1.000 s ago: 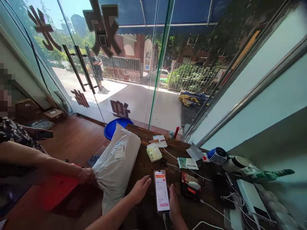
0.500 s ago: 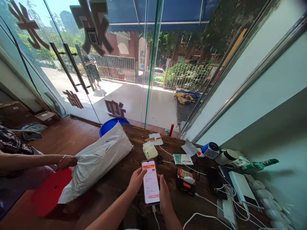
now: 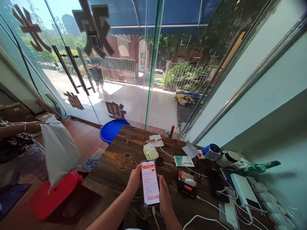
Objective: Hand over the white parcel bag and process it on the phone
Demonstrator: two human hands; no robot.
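Observation:
A smartphone (image 3: 150, 183) with a lit red-and-white screen is held over the dark wooden table (image 3: 120, 156), a white cable plugged into its bottom. My left hand (image 3: 134, 179) grips its left edge and my right hand (image 3: 163, 195) holds its right edge. At the far left another person's hand (image 3: 35, 127) holds up a grey-white plastic parcel bag (image 3: 59, 150), off the table and above a red stool (image 3: 51, 196).
On the table lie a yellowish packet (image 3: 150, 151), a green-white box (image 3: 183, 161), a black-and-red device (image 3: 187, 186), a blue-white tape roll (image 3: 211, 152), cables and a white power strip (image 3: 229, 210). A blue basin (image 3: 112, 129) sits on the floor by glass doors.
The other person lifted the parcel bag off the table and swung it left above the red stool. Both my hands closed on the phone and hold it steady.

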